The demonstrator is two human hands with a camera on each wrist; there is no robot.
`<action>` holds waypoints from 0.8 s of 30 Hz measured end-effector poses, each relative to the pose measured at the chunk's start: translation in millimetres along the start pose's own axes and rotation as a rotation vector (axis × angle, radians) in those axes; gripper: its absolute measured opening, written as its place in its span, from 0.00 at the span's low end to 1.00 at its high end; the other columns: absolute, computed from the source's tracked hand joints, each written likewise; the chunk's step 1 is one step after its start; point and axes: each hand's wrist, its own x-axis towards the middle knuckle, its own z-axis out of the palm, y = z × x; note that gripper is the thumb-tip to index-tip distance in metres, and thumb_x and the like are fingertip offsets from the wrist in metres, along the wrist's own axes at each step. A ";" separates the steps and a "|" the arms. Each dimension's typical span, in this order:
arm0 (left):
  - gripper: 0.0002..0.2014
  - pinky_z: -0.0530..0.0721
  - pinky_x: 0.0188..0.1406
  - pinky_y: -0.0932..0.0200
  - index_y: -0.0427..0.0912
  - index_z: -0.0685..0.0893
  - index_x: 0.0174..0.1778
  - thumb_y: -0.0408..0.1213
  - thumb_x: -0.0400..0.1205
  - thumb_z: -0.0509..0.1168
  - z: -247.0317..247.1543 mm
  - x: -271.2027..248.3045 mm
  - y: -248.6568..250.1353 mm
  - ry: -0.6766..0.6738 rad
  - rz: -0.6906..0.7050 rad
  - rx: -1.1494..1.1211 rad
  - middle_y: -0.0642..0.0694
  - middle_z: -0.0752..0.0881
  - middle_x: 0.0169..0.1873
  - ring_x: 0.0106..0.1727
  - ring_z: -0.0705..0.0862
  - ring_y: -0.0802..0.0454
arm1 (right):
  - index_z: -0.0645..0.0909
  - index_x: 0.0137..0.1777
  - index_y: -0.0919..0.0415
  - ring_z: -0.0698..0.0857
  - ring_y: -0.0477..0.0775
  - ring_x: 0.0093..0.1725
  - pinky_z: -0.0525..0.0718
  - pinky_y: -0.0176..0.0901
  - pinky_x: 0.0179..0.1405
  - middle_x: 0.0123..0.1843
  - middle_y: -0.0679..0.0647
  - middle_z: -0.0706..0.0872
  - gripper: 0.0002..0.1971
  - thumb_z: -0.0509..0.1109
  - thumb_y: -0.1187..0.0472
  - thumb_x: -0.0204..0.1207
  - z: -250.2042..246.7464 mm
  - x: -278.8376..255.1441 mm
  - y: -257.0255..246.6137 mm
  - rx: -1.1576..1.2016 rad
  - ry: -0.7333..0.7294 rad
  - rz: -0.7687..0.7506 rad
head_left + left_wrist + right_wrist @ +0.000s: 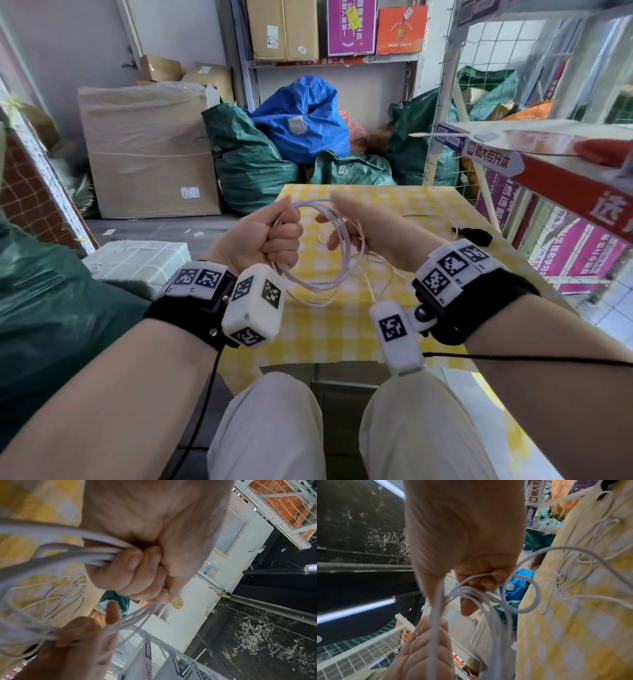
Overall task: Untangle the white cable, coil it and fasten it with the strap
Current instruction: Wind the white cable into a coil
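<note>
Head view: both hands (270, 236) hold white cable (337, 260) above table (428, 202).

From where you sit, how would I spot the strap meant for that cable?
Start at the yellow checked table in front of the person. Follow its right edge, past the right hand, to a small black strap lying flat there. It is the only dark thing on the cloth; the white cable around it is pale and thin.

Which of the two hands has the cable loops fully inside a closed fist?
The left hand: its fingers are curled tight round the cable loops. The right hand is looser, only its fingertips guiding a strand.
</note>
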 end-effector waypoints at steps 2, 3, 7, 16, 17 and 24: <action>0.20 0.64 0.12 0.67 0.45 0.74 0.24 0.50 0.79 0.65 4.5 -0.8 -0.4 0.144 0.055 0.039 0.54 0.58 0.15 0.14 0.54 0.59 | 0.85 0.51 0.62 0.78 0.41 0.28 0.72 0.33 0.32 0.33 0.50 0.85 0.12 0.73 0.53 0.76 -1.9 -0.7 3.1 -0.163 -0.004 -0.028; 0.21 0.64 0.12 0.68 0.45 0.73 0.23 0.51 0.80 0.62 5.6 -1.4 0.0 0.220 0.090 0.041 0.54 0.60 0.13 0.13 0.56 0.60 | 0.85 0.50 0.63 0.77 0.40 0.26 0.72 0.31 0.28 0.32 0.50 0.83 0.08 0.74 0.59 0.75 -3.7 -0.5 5.2 -0.197 0.000 -0.022; 0.18 0.73 0.19 0.68 0.46 0.73 0.24 0.50 0.78 0.58 9.6 -4.3 0.3 0.339 0.168 -0.006 0.55 0.65 0.14 0.14 0.67 0.61 | 0.86 0.44 0.60 0.69 0.45 0.25 0.67 0.36 0.25 0.35 0.55 0.80 0.03 0.74 0.62 0.74 -13.9 -2.1 11.0 -0.187 0.055 0.045; 0.20 0.63 0.12 0.67 0.44 0.70 0.27 0.48 0.85 0.53 14.4 -5.2 1.4 0.420 0.085 0.144 0.55 0.61 0.13 0.10 0.59 0.60 | 0.86 0.45 0.67 0.72 0.50 0.30 0.69 0.42 0.30 0.37 0.59 0.82 0.12 0.75 0.56 0.72 -17.6 -0.6 19.8 -0.313 0.111 0.023; 0.20 0.62 0.12 0.68 0.45 0.69 0.27 0.48 0.86 0.53 14.9 -5.1 2.7 0.424 0.081 0.164 0.55 0.61 0.13 0.10 0.59 0.60 | 0.86 0.45 0.66 0.73 0.50 0.30 0.69 0.42 0.31 0.36 0.58 0.82 0.13 0.76 0.54 0.72 -17.1 -1.2 20.6 -0.326 0.122 0.012; 0.21 0.60 0.11 0.69 0.46 0.65 0.28 0.48 0.88 0.50 -11.5 -14.6 14.6 0.591 0.141 0.118 0.54 0.60 0.11 0.10 0.57 0.59 | 0.85 0.43 0.61 0.74 0.42 0.24 0.71 0.31 0.22 0.28 0.47 0.78 0.15 0.76 0.48 0.72 -30.9 -4.0 22.1 -0.322 0.248 0.006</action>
